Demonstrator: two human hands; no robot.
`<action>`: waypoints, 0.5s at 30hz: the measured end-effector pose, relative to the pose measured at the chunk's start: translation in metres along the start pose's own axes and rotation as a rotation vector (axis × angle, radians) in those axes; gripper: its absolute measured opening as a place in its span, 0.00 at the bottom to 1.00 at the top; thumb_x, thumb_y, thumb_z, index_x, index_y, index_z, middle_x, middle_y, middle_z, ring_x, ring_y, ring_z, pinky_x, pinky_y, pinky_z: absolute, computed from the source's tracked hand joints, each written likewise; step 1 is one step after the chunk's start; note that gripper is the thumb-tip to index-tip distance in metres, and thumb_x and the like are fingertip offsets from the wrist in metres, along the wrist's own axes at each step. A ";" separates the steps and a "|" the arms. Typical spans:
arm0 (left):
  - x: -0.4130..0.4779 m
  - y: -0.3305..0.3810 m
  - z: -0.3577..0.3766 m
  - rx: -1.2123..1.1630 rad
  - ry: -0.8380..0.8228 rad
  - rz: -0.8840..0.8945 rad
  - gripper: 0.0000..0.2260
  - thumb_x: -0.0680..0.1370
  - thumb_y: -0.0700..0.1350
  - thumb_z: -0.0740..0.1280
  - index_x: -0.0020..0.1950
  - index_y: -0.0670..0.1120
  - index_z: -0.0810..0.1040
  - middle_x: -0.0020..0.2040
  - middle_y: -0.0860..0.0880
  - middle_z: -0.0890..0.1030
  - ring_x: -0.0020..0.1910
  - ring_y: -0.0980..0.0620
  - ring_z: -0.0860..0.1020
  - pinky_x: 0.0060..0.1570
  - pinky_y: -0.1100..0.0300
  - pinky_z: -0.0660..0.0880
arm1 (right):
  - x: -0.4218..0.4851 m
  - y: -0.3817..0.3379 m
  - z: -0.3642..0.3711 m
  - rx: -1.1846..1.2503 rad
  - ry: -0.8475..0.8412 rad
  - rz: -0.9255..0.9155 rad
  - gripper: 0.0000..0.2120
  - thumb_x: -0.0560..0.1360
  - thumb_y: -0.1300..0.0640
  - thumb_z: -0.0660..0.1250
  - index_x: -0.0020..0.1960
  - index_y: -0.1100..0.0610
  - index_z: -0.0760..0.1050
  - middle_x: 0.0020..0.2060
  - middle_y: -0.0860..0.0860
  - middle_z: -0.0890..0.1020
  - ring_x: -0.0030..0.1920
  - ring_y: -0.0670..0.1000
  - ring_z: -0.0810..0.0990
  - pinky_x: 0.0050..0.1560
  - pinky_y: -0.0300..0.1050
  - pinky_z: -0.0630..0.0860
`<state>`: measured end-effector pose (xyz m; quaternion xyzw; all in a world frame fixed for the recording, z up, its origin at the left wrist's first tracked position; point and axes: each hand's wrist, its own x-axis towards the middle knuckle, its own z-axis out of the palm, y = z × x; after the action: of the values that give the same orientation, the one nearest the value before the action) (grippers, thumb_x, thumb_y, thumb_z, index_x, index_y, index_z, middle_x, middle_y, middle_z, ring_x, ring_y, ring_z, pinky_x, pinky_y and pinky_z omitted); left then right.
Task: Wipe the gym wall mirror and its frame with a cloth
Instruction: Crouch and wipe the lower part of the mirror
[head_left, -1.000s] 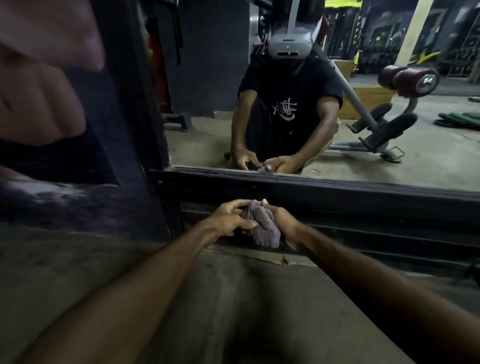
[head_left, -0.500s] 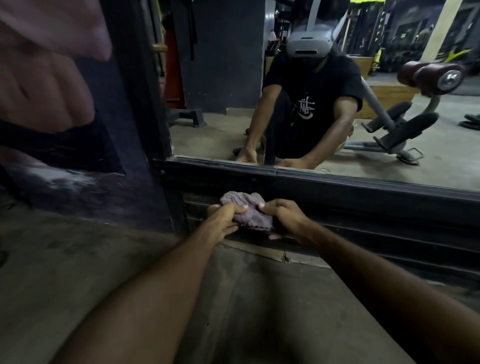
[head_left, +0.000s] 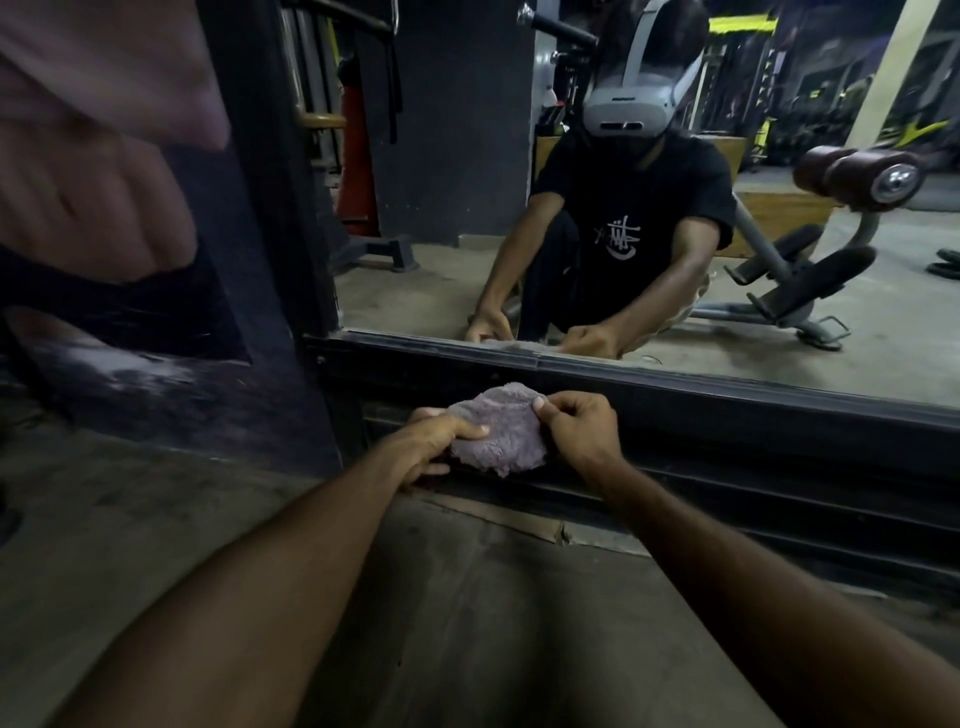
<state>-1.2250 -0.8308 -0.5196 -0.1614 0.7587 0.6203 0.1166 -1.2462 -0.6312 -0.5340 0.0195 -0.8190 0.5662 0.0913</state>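
Observation:
A fluffy mauve cloth (head_left: 496, 428) is held between both hands low against the black bottom frame (head_left: 727, 400) of the wall mirror (head_left: 857, 338). My left hand (head_left: 434, 441) grips the cloth's left edge, thumb on top. My right hand (head_left: 576, 423) pinches its upper right corner. The cloth is spread partly flat in front of the frame's lower rails. The mirror shows a crouching person with the same two hands at the frame's top edge.
A dark poster panel (head_left: 130, 260) fills the wall left of the mirror's black upright (head_left: 270, 182). A torn strip of floor covering (head_left: 519, 519) lies along the frame's foot. The mirror reflects a gym bench (head_left: 810, 280). Concrete floor (head_left: 441, 623) stretches beneath my arms.
The cloth has gone from a bunched wad to a flatter spread between my hands. Both hands moved slightly up and apart, and the view shifted closer to the frame.

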 end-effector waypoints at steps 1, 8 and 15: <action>-0.002 0.005 -0.002 0.066 -0.014 0.028 0.15 0.73 0.46 0.77 0.58 0.52 0.81 0.54 0.51 0.84 0.55 0.51 0.80 0.53 0.53 0.76 | 0.001 -0.002 0.001 0.025 -0.003 -0.016 0.08 0.80 0.53 0.70 0.44 0.54 0.84 0.38 0.48 0.86 0.42 0.50 0.85 0.47 0.52 0.84; -0.010 0.055 -0.019 0.080 -0.087 0.281 0.10 0.73 0.40 0.77 0.54 0.42 0.85 0.50 0.44 0.87 0.51 0.46 0.84 0.59 0.51 0.78 | 0.003 -0.046 0.005 0.209 0.014 -0.143 0.05 0.81 0.55 0.68 0.48 0.55 0.78 0.43 0.51 0.83 0.45 0.53 0.82 0.52 0.54 0.81; -0.023 0.118 -0.028 0.041 0.056 0.385 0.12 0.74 0.35 0.74 0.57 0.38 0.83 0.49 0.43 0.87 0.50 0.47 0.85 0.53 0.56 0.80 | -0.002 -0.095 0.016 0.188 0.131 -0.387 0.20 0.77 0.54 0.73 0.67 0.52 0.74 0.59 0.46 0.80 0.59 0.44 0.78 0.62 0.42 0.76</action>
<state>-1.2494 -0.8345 -0.3993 -0.0281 0.7910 0.6108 -0.0218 -1.2335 -0.6800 -0.4514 0.1479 -0.7361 0.6119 0.2489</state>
